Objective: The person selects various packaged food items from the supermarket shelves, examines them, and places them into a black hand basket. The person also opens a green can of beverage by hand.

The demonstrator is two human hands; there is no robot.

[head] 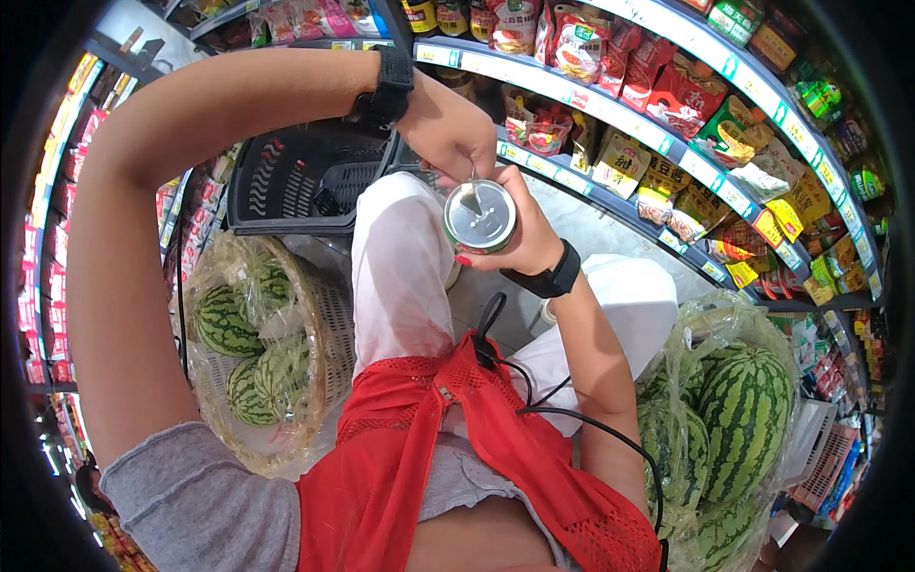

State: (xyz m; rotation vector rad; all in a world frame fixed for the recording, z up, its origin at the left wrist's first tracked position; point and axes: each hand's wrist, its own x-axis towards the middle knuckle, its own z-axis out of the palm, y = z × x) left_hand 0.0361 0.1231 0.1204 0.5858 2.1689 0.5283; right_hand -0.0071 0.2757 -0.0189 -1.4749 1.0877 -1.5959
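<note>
My right hand (529, 222) grips a metal can (482, 217) from the right side, its thumb with a red nail on the near side. The can has a silver lid, and green and red show on its side. At the far edge of the lid, the bent fingers of my left hand (454, 136) pinch the raised pull tab (472, 171). A dark wedge-shaped patch lies on the lid below the tab; whether it is a gap or a reflection is unclear. Both wrists wear black straps. The left fingertips are partly hidden.
Watermelons (227, 320) lie in a plastic-lined basket (334, 336) at left, and more watermelons (747, 415) at right. Black shopping baskets (300, 179) stand beyond my left knee. Shelves of sauce pouches (580, 46) and jars curve across the top and right. Black cables (607, 422) cross my lap.
</note>
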